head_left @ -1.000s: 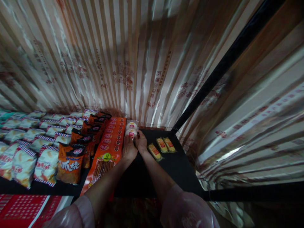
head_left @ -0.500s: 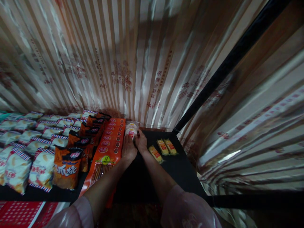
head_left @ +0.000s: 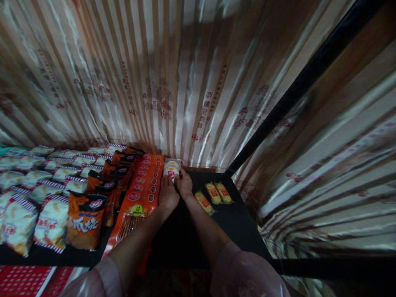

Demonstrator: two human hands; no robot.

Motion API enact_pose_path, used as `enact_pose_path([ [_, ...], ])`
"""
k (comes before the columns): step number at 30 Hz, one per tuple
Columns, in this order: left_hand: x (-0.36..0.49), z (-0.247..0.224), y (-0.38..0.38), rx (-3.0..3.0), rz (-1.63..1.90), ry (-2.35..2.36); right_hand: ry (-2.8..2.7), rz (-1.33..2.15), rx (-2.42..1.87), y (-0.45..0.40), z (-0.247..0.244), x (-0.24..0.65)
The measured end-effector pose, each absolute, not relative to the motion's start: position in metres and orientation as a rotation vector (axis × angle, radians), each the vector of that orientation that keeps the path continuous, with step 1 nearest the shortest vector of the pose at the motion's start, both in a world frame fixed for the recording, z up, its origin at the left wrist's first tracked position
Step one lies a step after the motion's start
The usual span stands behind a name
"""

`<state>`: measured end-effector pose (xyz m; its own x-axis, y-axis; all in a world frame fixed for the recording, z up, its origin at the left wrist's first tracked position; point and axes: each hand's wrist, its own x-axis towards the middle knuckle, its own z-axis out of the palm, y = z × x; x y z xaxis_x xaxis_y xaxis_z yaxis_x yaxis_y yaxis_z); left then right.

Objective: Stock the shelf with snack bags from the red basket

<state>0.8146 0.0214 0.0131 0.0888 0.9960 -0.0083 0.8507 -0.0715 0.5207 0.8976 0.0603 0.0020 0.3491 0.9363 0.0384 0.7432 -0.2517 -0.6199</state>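
A small clear-wrapped white snack packet (head_left: 171, 167) with a red and yellow label lies at the back of the black shelf, beside long orange snack packs (head_left: 144, 181). My left hand (head_left: 168, 194) grips the packet's near left part, its fingers partly over the label. On the packet's right edge, my right hand (head_left: 185, 184) has its fingers curled in, with the fingertips partly hidden. Just right of my right forearm lies a yellow wrapped snack (head_left: 203, 201), and two more yellow snacks (head_left: 219, 192) rest side by side beyond it.
Rows of white snack bags (head_left: 51, 222) and orange-black bags (head_left: 85, 220) fill the left of the black shelf (head_left: 176, 239). Shiny printed sheeting (head_left: 192, 82) hangs behind. A dark post (head_left: 297, 90) slants up at the right. A red perforated basket (head_left: 24, 280) sits lower left.
The view has shifted slightly. Both hands stay at the white packet, and a little more of its label shows now. The other snacks keep their places.
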Motion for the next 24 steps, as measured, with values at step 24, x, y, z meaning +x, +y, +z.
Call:
enact_pose_path([
  [24,0.8137,0.0152,0.0292,2.171,0.556,1.836,-1.452,0.439,-2.072,0.0622,-0.0011,0.8978],
])
